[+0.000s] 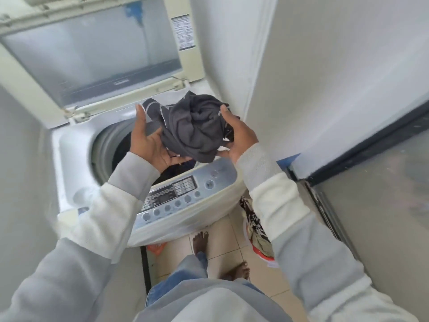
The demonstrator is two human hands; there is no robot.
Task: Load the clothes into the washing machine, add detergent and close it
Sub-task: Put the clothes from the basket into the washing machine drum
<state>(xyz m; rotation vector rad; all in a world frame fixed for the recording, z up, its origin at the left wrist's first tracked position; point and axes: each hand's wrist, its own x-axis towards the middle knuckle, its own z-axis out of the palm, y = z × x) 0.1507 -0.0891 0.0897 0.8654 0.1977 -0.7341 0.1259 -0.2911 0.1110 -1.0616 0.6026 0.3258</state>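
Note:
A crumpled dark grey garment with light seams hangs above the open drum of a top-loading washing machine. My right hand grips its right side, thumb over the cloth. My left hand lies palm up under its left side with the fingers straight, touching the cloth. The machine's lid stands raised at the back. Dark clothes show inside the drum below the garment. The silver control panel faces me.
A basket of mixed clothes stands on the tiled floor at the machine's right. An orange packet lies on the floor under the machine's front. Walls close in left and right; a dark-framed glass door is at the right. My bare feet are below.

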